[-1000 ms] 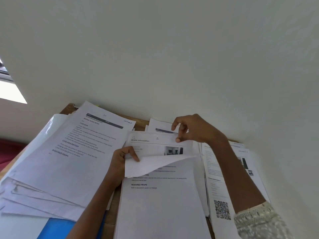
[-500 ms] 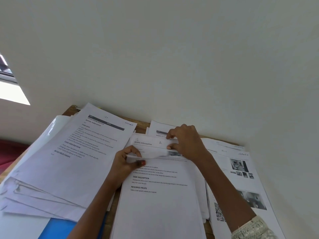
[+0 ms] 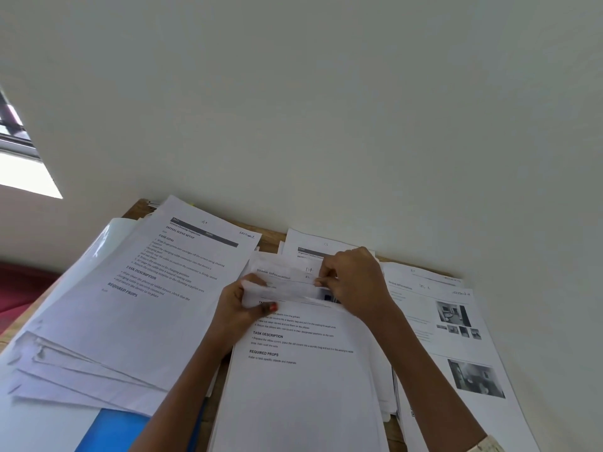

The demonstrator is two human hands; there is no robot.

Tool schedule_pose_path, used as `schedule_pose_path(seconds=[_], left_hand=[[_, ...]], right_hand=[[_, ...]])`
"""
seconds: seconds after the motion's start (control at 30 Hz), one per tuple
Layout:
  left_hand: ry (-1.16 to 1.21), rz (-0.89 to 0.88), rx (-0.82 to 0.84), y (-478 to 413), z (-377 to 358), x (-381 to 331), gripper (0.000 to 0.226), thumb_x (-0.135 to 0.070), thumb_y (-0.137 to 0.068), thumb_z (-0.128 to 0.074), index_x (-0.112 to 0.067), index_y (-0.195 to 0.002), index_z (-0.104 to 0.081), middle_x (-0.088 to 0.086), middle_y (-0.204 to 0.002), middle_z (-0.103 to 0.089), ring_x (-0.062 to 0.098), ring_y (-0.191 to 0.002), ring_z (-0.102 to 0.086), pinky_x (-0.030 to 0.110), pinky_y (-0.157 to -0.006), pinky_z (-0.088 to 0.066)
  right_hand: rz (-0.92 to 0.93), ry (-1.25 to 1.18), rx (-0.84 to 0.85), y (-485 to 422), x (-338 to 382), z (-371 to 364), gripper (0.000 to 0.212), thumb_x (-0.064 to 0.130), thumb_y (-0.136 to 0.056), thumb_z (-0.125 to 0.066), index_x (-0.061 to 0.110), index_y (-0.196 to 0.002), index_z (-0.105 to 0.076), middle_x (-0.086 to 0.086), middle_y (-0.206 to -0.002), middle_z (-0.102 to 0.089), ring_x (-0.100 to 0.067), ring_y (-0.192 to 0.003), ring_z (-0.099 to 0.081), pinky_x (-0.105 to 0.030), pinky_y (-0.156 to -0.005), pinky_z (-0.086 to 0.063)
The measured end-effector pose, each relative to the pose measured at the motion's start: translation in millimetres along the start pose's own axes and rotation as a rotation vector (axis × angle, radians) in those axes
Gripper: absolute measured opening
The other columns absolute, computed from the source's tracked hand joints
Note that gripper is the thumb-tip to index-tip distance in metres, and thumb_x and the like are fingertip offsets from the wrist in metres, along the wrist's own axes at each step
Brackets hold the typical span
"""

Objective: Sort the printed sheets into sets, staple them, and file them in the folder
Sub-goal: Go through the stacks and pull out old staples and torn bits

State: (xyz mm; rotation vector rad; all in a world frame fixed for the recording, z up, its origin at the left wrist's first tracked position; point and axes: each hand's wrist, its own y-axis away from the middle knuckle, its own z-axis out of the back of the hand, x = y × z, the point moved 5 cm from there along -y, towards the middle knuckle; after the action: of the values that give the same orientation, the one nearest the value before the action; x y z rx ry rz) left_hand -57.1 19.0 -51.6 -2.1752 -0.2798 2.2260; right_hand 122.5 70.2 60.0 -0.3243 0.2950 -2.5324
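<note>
Printed sheets cover a wooden desk against a pale wall. In the middle lies a stack [image 3: 303,386] headed by a text page. My left hand [image 3: 239,308] pinches the left part of that stack's folded-back top edge [image 3: 287,290]. My right hand [image 3: 355,285] pinches the same folded paper at its right, fingers curled over the sheets. A fanned pile of text sheets [image 3: 137,305] lies to the left. A blue folder [image 3: 111,432] shows under that pile at the bottom left. No stapler is in view.
Sheets with photos [image 3: 456,347] lie along the right side of the desk. Another sheet [image 3: 313,246] sits at the back against the wall [image 3: 326,125]. A clear plastic sleeve [image 3: 98,243] pokes out at the left. A strip of desk edge [image 3: 140,207] shows at the back left.
The lifted top sheet has come down from a wide fold to a narrow one. My right hand moved down and left onto the fold, and both hands now pinch it close together.
</note>
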Motion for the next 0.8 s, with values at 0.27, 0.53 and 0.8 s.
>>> schedule_pose_path(seconds=[0.27,0.53,0.8], left_hand=[[-0.084,0.003,-0.022,1.5,-2.0,-5.2,0.035,-0.007,-0.074,-0.08,-0.03,-0.078,-0.056,-0.018,-0.085,-0.067,0.008,-0.08,-0.066,0.019,-0.06,-0.054],[-0.011,0.098,-0.075,3.4,-5.3,-6.8,0.055,0.001,-0.075,-0.077,-0.028,-0.102,-0.039,-0.009,-0.1,-0.064,0.01,-0.076,-0.072,0.022,-0.056,-0.057],[0.087,0.032,-0.043,2.9,-2.6,-2.7,0.077,0.002,-0.072,-0.079,-0.042,-0.113,-0.031,-0.001,-0.11,-0.066,0.022,-0.09,-0.072,0.032,-0.064,-0.061]], right_hand=[[0.134,0.063,-0.099,16.4,2.6,-10.6,0.014,0.004,-0.074,-0.068,0.014,-0.067,-0.061,0.004,-0.054,-0.063,-0.021,-0.054,-0.055,-0.024,-0.084,-0.032],[0.157,0.064,-0.296,32.7,13.5,-0.8,0.019,0.015,-0.08,-0.051,0.017,-0.066,-0.064,0.004,-0.081,-0.071,-0.017,-0.078,-0.064,-0.031,-0.09,-0.037],[-0.042,-0.338,-0.055,39.9,2.8,-5.0,0.017,0.004,-0.082,-0.063,0.02,-0.083,-0.059,0.011,-0.072,-0.064,-0.014,-0.07,-0.058,-0.033,-0.067,-0.049]])
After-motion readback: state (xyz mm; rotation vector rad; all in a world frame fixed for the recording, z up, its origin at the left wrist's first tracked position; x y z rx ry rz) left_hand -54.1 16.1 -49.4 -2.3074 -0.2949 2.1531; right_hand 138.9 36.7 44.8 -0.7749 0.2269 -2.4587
